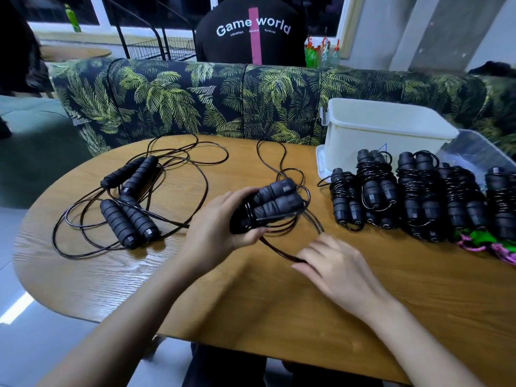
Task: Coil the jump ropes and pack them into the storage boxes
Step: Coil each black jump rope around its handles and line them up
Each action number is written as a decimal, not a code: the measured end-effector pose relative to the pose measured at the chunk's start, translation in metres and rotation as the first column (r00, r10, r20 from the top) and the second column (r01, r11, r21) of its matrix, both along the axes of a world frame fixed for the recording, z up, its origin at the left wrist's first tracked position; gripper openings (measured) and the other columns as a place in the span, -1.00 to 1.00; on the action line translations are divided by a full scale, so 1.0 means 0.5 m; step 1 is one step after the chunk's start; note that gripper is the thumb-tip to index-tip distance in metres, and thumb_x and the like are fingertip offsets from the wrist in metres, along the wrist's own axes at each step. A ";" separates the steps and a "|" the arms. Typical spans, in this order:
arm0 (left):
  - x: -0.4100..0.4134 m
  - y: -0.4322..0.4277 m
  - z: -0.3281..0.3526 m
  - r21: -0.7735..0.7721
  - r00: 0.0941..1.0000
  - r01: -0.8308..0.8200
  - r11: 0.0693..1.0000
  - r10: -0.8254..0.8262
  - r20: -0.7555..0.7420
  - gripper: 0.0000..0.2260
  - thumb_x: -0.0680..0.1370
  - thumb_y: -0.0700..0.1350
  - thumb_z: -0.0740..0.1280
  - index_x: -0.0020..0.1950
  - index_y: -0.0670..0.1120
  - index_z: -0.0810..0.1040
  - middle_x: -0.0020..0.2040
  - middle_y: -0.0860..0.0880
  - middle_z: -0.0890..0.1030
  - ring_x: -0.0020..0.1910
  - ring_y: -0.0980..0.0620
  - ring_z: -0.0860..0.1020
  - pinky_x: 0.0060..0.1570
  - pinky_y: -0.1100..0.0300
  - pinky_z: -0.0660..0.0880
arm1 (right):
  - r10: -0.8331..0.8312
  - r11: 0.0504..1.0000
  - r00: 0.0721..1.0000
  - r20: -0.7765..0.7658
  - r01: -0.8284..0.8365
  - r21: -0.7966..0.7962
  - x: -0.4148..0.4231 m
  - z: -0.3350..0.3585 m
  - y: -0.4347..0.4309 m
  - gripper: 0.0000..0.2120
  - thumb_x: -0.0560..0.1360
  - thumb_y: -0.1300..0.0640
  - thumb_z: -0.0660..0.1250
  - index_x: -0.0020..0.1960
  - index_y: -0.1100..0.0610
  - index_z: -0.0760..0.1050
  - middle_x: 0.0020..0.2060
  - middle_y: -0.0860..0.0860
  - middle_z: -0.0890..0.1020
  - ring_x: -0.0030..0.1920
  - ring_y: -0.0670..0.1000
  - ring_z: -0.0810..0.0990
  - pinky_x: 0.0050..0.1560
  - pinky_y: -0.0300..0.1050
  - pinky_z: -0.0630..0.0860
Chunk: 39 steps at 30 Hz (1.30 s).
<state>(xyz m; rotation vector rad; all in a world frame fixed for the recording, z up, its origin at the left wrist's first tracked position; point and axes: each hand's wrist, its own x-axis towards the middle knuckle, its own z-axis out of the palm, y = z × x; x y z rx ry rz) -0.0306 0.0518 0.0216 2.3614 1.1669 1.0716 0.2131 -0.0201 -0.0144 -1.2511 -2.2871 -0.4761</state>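
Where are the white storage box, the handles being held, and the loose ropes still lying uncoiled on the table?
white storage box [363, 138]: head view, near side wall.
held handles [275, 189]: head view, foam grip of the upper handle.
loose ropes [117, 222]: head view, a handle of the nearer pair.

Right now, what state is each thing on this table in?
black foam-handled jump rope: partly wound round its handles, rest trailing.
left grip: holds both handles together.
right grip: pinches the trailing cord; blurred.
two loose black ropes: uncoiled, cords tangled.
row of wound black bundles: coiled, unboxed.
white plastic storage box: behind bundles, inside hidden.
clear plastic tub: partly out of frame.
pink-and-green cord: bunched, partly out of frame.
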 end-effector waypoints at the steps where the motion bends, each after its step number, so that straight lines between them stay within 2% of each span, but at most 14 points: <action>1: -0.008 0.007 0.004 -0.023 0.999 0.013 1.000 -0.012 0.041 -0.41 0.40 0.24 0.37 0.39 0.10 0.39 0.21 0.06 0.59 0.17 0.04 0.56 0.08 -0.05 0.55 | 0.006 0.999 1.000 -0.013 -0.006 -0.039 0.020 0.007 0.007 -0.57 0.64 -0.15 0.10 -0.15 0.08 0.60 -0.23 -0.09 0.61 -0.10 -0.03 0.55 -0.09 -0.09 0.57; 6: -0.031 0.039 0.013 -0.066 0.985 0.035 0.997 -0.023 0.171 -0.41 0.40 0.17 0.43 0.40 0.08 0.41 0.24 0.04 0.58 0.23 0.02 0.56 0.19 -0.13 0.51 | -0.007 0.921 0.930 -0.367 -0.137 -0.366 0.082 0.013 0.038 -0.51 0.57 -0.32 0.16 -0.30 0.04 0.46 -0.32 -0.17 0.49 -0.11 -0.14 0.49 0.46 -0.08 0.26; 8: -0.034 0.045 0.015 -0.056 0.981 0.060 0.997 -0.049 0.190 -0.40 0.41 0.14 0.44 0.41 0.03 0.41 0.24 0.02 0.58 0.23 0.01 0.56 0.20 -0.15 0.51 | -0.114 0.852 0.828 -0.549 -0.202 -0.482 0.083 0.032 0.047 -0.54 0.49 -0.34 0.26 -0.34 0.01 0.47 -0.32 -0.13 0.50 -0.12 -0.08 0.50 0.40 -0.17 0.27; 12: -0.042 0.043 0.028 -0.037 0.962 0.143 0.989 -0.130 0.240 -0.37 0.39 0.12 0.45 0.43 0.15 0.35 0.21 0.04 0.57 0.21 0.01 0.56 0.22 -0.15 0.49 | -0.239 0.714 0.692 -0.681 -0.351 -0.606 0.078 0.102 0.073 -0.59 0.49 -0.24 0.31 -0.34 0.06 0.50 -0.41 -0.09 0.47 -0.29 -0.12 0.45 -0.07 -0.21 0.36; 15: -0.045 0.036 0.036 -0.093 0.949 0.248 0.964 -0.222 0.223 -0.29 0.35 0.19 0.50 0.43 0.33 0.24 0.25 0.00 0.55 0.27 -0.01 0.54 0.28 -0.17 0.46 | -0.392 0.610 0.672 -0.628 -0.322 -0.725 0.072 0.147 0.113 -0.62 0.51 -0.16 0.32 -0.30 0.11 0.54 -0.48 -0.10 0.48 -0.34 -0.15 0.47 -0.02 -0.22 0.37; 18: -0.019 0.015 0.042 0.043 0.951 0.290 0.956 -0.283 -0.128 -0.24 0.40 0.39 0.34 0.51 0.18 0.16 0.28 0.00 0.54 0.24 0.05 0.48 0.26 0.01 0.40 | -0.459 0.571 0.721 -0.518 -0.208 -0.795 0.049 0.173 0.168 -0.67 0.51 -0.10 0.38 -0.29 0.12 0.59 -0.38 -0.12 0.63 -0.23 -0.23 0.53 -0.11 -0.31 0.37; 20: 0.015 0.001 0.036 0.207 0.903 0.286 0.936 -0.191 -0.385 -0.13 0.42 0.42 0.23 0.55 -0.07 0.11 0.22 -0.05 0.59 0.12 0.00 0.49 0.14 0.10 0.36 | -0.453 0.588 0.766 -0.457 -0.129 -0.798 0.017 0.189 0.198 -0.69 0.53 -0.06 0.39 -0.32 0.07 0.58 -0.16 -0.06 0.67 -0.04 -0.14 0.55 0.02 -0.19 0.39; 22: 0.041 -0.009 0.027 0.280 0.871 0.252 0.926 -0.092 -0.482 -0.08 0.42 0.37 0.24 0.53 -0.25 0.10 0.15 -0.12 0.63 0.05 -0.08 0.56 0.06 0.11 0.40 | -0.431 0.650 0.798 -0.420 -0.048 -0.759 -0.017 0.199 0.221 -0.69 0.53 -0.07 0.40 -0.33 0.04 0.58 -0.08 0.02 0.68 0.05 0.00 0.58 0.15 -0.05 0.45; 26: 0.064 -0.001 -0.003 0.273 0.884 0.027 0.962 0.105 -0.456 0.05 0.29 0.28 0.46 0.49 -0.31 0.07 -0.02 -0.20 0.68 -0.08 -0.20 0.64 -0.14 0.04 0.56 | -0.391 0.779 0.801 -0.454 0.025 -0.627 -0.065 0.210 0.223 -0.69 0.48 -0.16 0.42 -0.39 -0.06 0.58 -0.33 0.00 0.66 -0.18 0.07 0.62 0.03 0.03 0.57; 28: 0.071 0.005 -0.001 0.157 0.878 -0.105 0.982 0.165 -0.449 0.07 0.31 0.25 0.50 0.52 -0.34 0.07 0.05 -0.22 0.64 -0.02 -0.24 0.60 -0.05 0.01 0.49 | -0.361 0.819 0.813 -0.456 0.044 -0.572 -0.079 0.215 0.198 -0.71 0.47 -0.19 0.41 -0.36 -0.08 0.59 -0.32 -0.06 0.66 -0.17 0.03 0.63 -0.01 0.03 0.57; 30: 0.066 0.006 0.012 0.133 0.866 -0.171 0.976 0.213 -0.453 0.01 0.31 0.20 0.55 0.49 -0.38 0.21 0.04 -0.23 0.63 -0.02 -0.24 0.60 -0.05 0.01 0.49 | -0.364 0.840 0.831 -0.421 0.097 -0.534 -0.091 0.218 0.158 -0.72 0.47 -0.19 0.41 -0.32 -0.06 0.59 -0.34 -0.10 0.63 -0.18 0.00 0.60 -0.09 -0.06 0.53; 32: 0.059 0.005 0.021 0.210 0.828 -0.191 0.959 0.272 -0.491 -0.05 0.16 0.18 0.63 0.30 -0.41 0.45 -0.18 -0.22 0.66 -0.24 -0.21 0.62 -0.31 0.10 0.52 | -0.372 0.860 0.845 -0.383 0.160 -0.484 -0.099 0.213 0.114 -0.76 0.48 -0.19 0.39 -0.24 -0.05 0.63 -0.30 -0.09 0.66 -0.16 0.03 0.61 -0.11 -0.06 0.54; 34: 0.054 0.011 0.019 0.323 0.826 -0.226 0.919 0.357 -0.437 -0.12 0.15 0.21 0.60 0.21 -0.40 0.52 -0.27 -0.19 0.65 -0.34 -0.18 0.60 -0.42 0.14 0.48 | -0.347 0.888 0.856 -0.382 0.170 -0.427 -0.105 0.197 0.075 -0.77 0.51 -0.16 0.36 -0.19 -0.05 0.66 -0.29 -0.08 0.69 -0.19 0.04 0.61 -0.14 -0.05 0.54; 39: 0.037 0.028 0.035 0.286 0.855 -0.251 0.925 0.350 -0.382 -0.20 0.32 0.28 0.31 0.31 -0.32 0.49 -0.11 -0.23 0.66 -0.21 -0.25 0.59 -0.26 0.01 0.50 | -0.230 0.950 0.870 -0.437 0.104 -0.294 -0.107 0.141 0.003 -0.74 0.55 -0.10 0.26 -0.12 -0.04 0.68 -0.33 -0.12 0.68 -0.32 -0.06 0.60 -0.30 -0.12 0.50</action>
